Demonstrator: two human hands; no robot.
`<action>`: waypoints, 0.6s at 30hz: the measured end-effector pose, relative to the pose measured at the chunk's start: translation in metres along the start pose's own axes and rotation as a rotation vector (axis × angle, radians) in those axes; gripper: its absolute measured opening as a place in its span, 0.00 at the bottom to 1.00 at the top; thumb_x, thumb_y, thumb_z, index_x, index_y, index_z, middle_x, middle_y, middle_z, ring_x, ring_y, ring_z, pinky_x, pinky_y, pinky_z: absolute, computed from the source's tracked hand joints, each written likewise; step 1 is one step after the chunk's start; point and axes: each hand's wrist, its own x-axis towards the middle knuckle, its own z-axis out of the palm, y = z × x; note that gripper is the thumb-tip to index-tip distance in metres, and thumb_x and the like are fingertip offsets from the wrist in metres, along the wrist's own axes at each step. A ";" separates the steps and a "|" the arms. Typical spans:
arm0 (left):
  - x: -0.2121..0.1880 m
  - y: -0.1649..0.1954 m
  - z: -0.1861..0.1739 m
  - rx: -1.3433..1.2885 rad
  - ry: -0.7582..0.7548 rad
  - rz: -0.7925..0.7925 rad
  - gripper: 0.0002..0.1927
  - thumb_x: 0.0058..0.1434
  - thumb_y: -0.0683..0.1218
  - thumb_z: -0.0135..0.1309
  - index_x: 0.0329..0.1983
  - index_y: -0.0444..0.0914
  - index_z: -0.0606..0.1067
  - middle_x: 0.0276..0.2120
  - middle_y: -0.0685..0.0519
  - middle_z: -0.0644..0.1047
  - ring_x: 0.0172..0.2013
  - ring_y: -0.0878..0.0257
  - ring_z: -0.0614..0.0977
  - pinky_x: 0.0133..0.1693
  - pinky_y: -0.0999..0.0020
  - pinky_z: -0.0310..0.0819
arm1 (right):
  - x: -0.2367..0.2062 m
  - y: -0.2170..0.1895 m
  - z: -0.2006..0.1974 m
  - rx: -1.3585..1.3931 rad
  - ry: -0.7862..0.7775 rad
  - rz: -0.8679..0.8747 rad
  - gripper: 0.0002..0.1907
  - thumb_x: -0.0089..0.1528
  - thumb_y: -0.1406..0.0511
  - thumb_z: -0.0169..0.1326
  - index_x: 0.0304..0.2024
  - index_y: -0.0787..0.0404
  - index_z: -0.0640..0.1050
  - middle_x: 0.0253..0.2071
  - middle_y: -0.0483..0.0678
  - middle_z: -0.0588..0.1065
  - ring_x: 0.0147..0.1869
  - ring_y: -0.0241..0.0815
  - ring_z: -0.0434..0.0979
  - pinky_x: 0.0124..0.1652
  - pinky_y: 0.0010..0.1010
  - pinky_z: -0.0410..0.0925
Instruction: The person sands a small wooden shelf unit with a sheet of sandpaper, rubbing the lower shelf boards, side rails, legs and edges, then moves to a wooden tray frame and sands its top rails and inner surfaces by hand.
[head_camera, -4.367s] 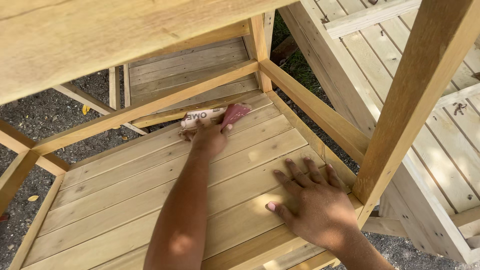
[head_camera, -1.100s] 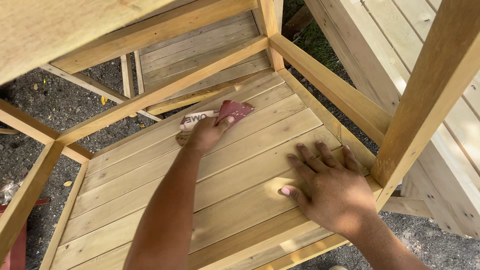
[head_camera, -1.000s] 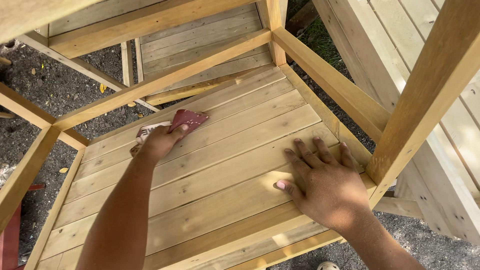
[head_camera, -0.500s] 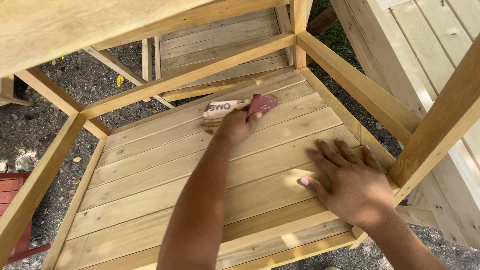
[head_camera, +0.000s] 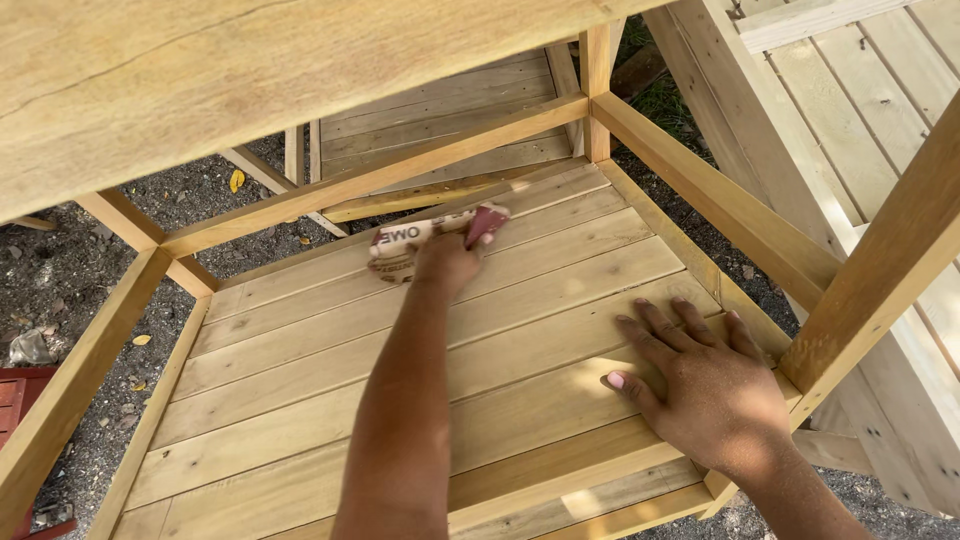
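My left hand (head_camera: 447, 264) presses a folded sheet of sandpaper (head_camera: 400, 246), tan on the back and reddish on the grit side, onto the far planks of a slatted wooden shelf (head_camera: 300, 400). The arm reaches across the shelf from the near edge. My right hand (head_camera: 700, 385) lies flat with fingers spread on the shelf's near right corner, beside an upright wooden post (head_camera: 880, 270). It holds nothing.
The shelf sits inside a pale wooden frame with rails (head_camera: 380, 175) around it and a wide board (head_camera: 250, 80) overhead. Gravel ground (head_camera: 60, 270) lies to the left, with a red object (head_camera: 15, 400) at the edge. More slatted wood panels (head_camera: 860, 90) stand at the right.
My left hand has slid the sandpaper left and back right along the far planks. My right hand has stayed flat on the near right corner. The view shifted a little.
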 end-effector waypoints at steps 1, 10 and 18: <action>0.007 0.028 0.008 0.009 0.007 0.112 0.34 0.67 0.73 0.39 0.61 0.49 0.76 0.64 0.39 0.69 0.64 0.40 0.68 0.65 0.24 0.37 | -0.001 0.000 -0.001 0.017 0.007 0.007 0.39 0.60 0.37 0.34 0.73 0.35 0.58 0.78 0.34 0.49 0.80 0.44 0.42 0.71 0.51 0.37; -0.077 -0.155 -0.060 0.080 -0.112 -0.233 0.32 0.70 0.69 0.31 0.64 0.52 0.74 0.67 0.44 0.69 0.66 0.42 0.69 0.69 0.28 0.41 | -0.003 0.002 0.005 0.061 0.048 0.063 0.39 0.59 0.36 0.37 0.72 0.33 0.61 0.77 0.30 0.52 0.79 0.40 0.44 0.70 0.47 0.40; -0.137 -0.145 -0.062 0.063 -0.071 -0.340 0.27 0.73 0.65 0.35 0.70 0.56 0.69 0.59 0.52 0.79 0.76 0.33 0.49 0.75 0.43 0.38 | 0.004 0.000 0.017 0.042 0.104 0.050 0.40 0.60 0.37 0.36 0.73 0.37 0.60 0.78 0.32 0.53 0.80 0.41 0.47 0.69 0.48 0.42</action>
